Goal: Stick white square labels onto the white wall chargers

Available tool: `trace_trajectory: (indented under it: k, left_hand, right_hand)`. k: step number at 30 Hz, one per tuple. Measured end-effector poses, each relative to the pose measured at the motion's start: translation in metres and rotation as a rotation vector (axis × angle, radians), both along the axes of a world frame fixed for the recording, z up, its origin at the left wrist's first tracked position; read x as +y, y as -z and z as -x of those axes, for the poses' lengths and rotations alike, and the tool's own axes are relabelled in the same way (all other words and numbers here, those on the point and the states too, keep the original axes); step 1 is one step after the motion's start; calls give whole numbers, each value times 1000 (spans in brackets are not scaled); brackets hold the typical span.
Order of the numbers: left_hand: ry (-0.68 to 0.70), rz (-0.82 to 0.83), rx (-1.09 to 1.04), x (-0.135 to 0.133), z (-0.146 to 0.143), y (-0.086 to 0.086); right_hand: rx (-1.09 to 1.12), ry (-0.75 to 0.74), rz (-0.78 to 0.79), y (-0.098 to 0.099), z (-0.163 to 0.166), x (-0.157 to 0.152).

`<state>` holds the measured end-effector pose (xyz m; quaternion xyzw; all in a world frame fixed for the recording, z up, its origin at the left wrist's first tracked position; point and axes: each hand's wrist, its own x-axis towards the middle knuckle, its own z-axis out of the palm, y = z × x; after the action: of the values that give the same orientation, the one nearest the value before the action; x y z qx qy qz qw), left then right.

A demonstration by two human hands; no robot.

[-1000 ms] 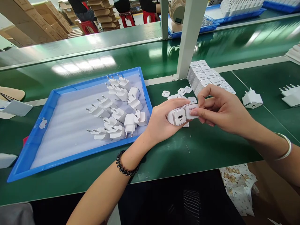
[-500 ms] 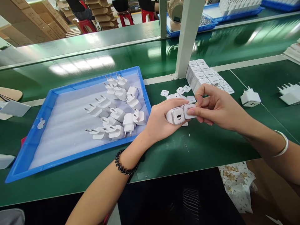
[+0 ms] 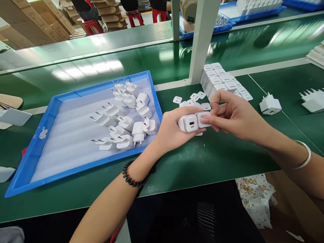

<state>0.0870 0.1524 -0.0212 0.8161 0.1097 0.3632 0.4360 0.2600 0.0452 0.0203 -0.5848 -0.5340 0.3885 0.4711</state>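
My left hand [image 3: 172,130] is closed round a white charger plug [image 3: 189,123], its USB port facing me, just right of the blue tray. My right hand [image 3: 234,114] presses a small white printed label [image 3: 204,118] against the charger's side with thumb and fingers pinched on it. Loose labels [image 3: 192,99] lie on the green mat just behind my hands. A stack of the same labels [image 3: 220,81] stands behind them by the white post.
A blue tray [image 3: 50,108] at the left holds several white chargers [image 3: 124,118]. One charger [image 3: 270,104] and more white parts [image 3: 312,99] sit at the right. A white post [image 3: 202,40] rises behind the labels. The table edge runs close in front.
Both hands with the charger have drifted slightly left and up; the right fingers keep pressing the label onto the charger's side.
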Motion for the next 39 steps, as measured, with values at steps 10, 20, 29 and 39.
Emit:
trace_trajectory:
  k: [10, 20, 29, 39]
  left_hand:
    - [-8, 29, 24, -1, 0, 0]
    - [62, 179, -11, 0, 1, -2]
    - [159, 363, -35, -1, 1, -4]
    - [153, 365, -54, -2, 1, -3]
  right_hand:
    - [-27, 16, -9, 2, 3, 0]
    - [24, -13, 117, 10, -5, 5]
    - [197, -162, 129, 7, -10, 5]
    - [184, -210, 111, 8, -9, 1]
